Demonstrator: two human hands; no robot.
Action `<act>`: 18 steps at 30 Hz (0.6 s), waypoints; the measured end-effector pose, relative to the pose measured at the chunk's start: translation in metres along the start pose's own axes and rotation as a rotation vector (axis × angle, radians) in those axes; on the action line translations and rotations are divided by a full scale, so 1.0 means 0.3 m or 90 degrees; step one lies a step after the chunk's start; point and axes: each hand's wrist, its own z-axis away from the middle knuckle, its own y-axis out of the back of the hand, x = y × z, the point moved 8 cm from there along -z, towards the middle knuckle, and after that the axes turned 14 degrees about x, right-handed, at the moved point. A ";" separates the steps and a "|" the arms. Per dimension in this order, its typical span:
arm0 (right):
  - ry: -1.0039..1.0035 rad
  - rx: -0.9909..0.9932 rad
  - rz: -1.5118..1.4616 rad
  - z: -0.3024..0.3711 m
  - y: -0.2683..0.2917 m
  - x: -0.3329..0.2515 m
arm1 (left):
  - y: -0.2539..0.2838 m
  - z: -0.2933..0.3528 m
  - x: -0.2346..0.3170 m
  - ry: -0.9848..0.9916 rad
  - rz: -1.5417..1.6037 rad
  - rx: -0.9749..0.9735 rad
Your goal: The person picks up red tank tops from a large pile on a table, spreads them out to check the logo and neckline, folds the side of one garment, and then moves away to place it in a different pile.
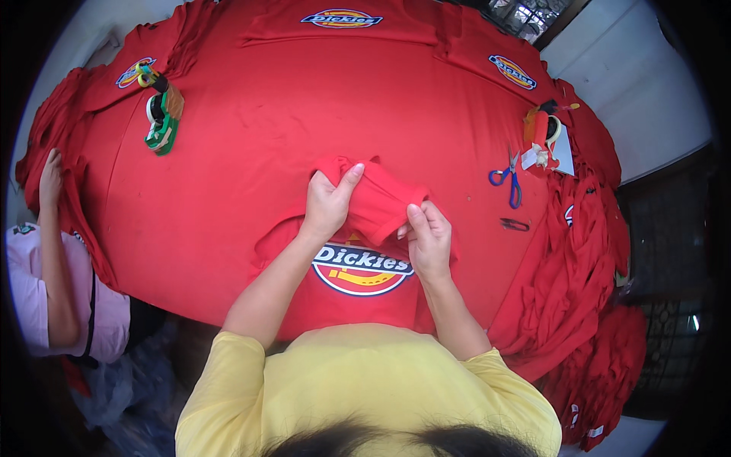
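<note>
A red T-shirt (384,196) with a printed logo on its chest lies in front of me, its lower part reaching the near table edge. My left hand (330,199) grips a raised, bunched part of it, thumb on top. To the right, my right hand (428,234) pinches the folded edge of the same raised part, which looks like a sleeve. Cloth stretches between both hands, just above the shirt's logo. The fingertips under the fabric are partly hidden.
Blue-handled scissors (512,180) and dark thread snips (515,225) lie at right, near an orange tape dispenser (542,134). A green tape dispenser (161,126) stands far left. Red shirts heap (560,282) along the right edge. At left, a co-worker's hand (50,181) touches red cloth.
</note>
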 end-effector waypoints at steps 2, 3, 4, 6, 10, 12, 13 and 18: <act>0.027 -0.006 0.045 -0.001 0.011 -0.012 | 0.007 -0.010 -0.005 0.000 -0.023 -0.014; 0.032 0.033 0.083 -0.005 0.028 -0.012 | 0.006 -0.011 -0.015 0.016 -0.051 -0.022; 0.032 0.004 0.031 -0.002 0.015 -0.019 | 0.001 -0.009 -0.007 0.007 -0.009 -0.028; -0.004 0.051 -0.047 -0.002 0.019 -0.009 | -0.011 -0.001 -0.008 0.026 0.040 -0.030; -0.075 -0.096 0.091 0.032 -0.080 0.054 | -0.034 0.006 -0.030 0.068 0.054 -0.057; -0.145 -0.082 0.045 0.041 -0.074 0.079 | -0.008 -0.012 -0.030 0.023 -0.016 -0.036; -0.173 -0.054 0.019 0.042 -0.056 0.086 | 0.008 -0.023 -0.044 0.020 -0.091 -0.031; -0.178 -0.095 0.047 0.032 -0.005 0.080 | 0.051 -0.047 -0.061 -0.044 -0.165 -0.011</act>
